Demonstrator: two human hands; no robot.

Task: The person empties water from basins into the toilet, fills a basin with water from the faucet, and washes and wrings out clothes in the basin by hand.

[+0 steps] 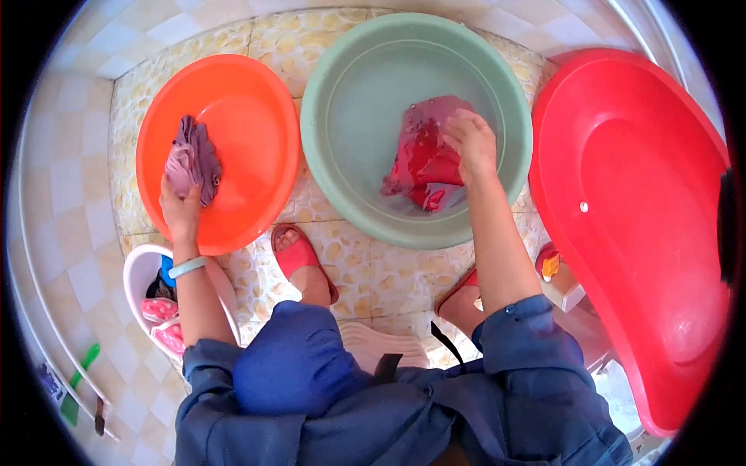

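My left hand (180,208) grips the lower end of a bunched mauve cloth (193,159) in the orange basin (268,101). Over the green basin (330,175), my right hand (472,142) has its fingers apart, at the right edge of a red cloth (423,151). The red cloth lies partly under the water in that basin. Nothing shows in my right hand's grasp.
A large red tub (575,155) stands at the right. Below the orange basin is a white bucket (136,279) with polka-dot and dark cloths. Red slippers (299,256) are on the tiled floor; a green brush (70,408) lies far left.
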